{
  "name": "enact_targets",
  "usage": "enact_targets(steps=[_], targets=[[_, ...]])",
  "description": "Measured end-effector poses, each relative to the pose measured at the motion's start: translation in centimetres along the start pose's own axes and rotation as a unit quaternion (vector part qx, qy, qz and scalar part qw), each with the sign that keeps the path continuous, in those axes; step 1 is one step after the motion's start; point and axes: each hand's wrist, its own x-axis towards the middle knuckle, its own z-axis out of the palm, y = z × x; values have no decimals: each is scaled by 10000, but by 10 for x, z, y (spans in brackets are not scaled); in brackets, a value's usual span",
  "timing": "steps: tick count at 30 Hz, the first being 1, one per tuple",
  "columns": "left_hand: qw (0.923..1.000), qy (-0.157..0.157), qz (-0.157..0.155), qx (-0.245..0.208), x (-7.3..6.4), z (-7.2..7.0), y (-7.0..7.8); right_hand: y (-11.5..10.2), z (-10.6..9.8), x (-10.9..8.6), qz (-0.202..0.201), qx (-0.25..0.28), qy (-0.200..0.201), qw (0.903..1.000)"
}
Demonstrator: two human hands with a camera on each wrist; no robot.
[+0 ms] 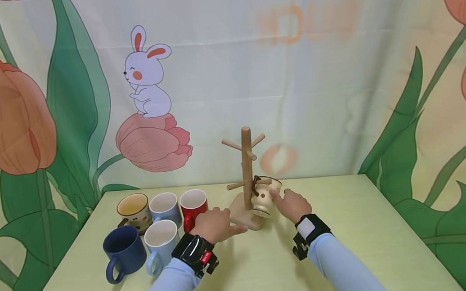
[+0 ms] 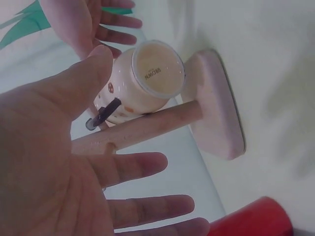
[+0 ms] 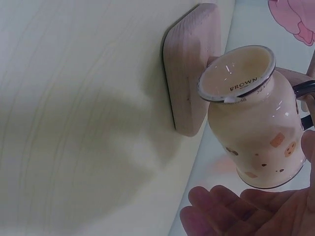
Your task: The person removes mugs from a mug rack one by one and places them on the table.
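A cream mug [image 1: 263,199] with brown spots and a dark handle hangs tilted from a lower peg of the wooden mug tree [image 1: 248,171]. Its handle loops over that peg, and its base points down in the head view. My right hand [image 1: 294,204] is just right of the mug, thumb towards its side; the right wrist view shows these fingers [image 3: 221,206] extended beside the mug body, not wrapped round it. Left of the tree's base, my left hand [image 1: 215,224] hovers with spread, straight fingers and holds nothing. It partly covers the red mug [image 1: 194,204].
On the table's left stand a cream mug with yellow inside [image 1: 133,206], a dark blue mug [image 1: 124,252] and two light blue mugs [image 1: 165,209]. Other pegs [image 1: 231,144] stick out from the tree. A printed curtain [image 1: 212,84] hangs behind the table.
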Motion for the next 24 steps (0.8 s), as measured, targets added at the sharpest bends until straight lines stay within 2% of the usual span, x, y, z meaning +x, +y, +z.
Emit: enact_targets(steps=[9, 16, 19, 24], targets=[[9999, -14, -4, -160, -5, 15, -3, 4, 12, 8, -37, 1003, -323, 9944], [9998, -86, -98, -156, -3, 25, -9, 1, 16, 10, 200, 1645, -556, 9846], [9997, -108, -150, -142, -3, 27, -10, -2, 19, 13, 320, 2118, -625, 9748], [9997, -100, -185, -132, -6, 26, -11, -7, 25, 16, 539, 3109, -795, 9456]])
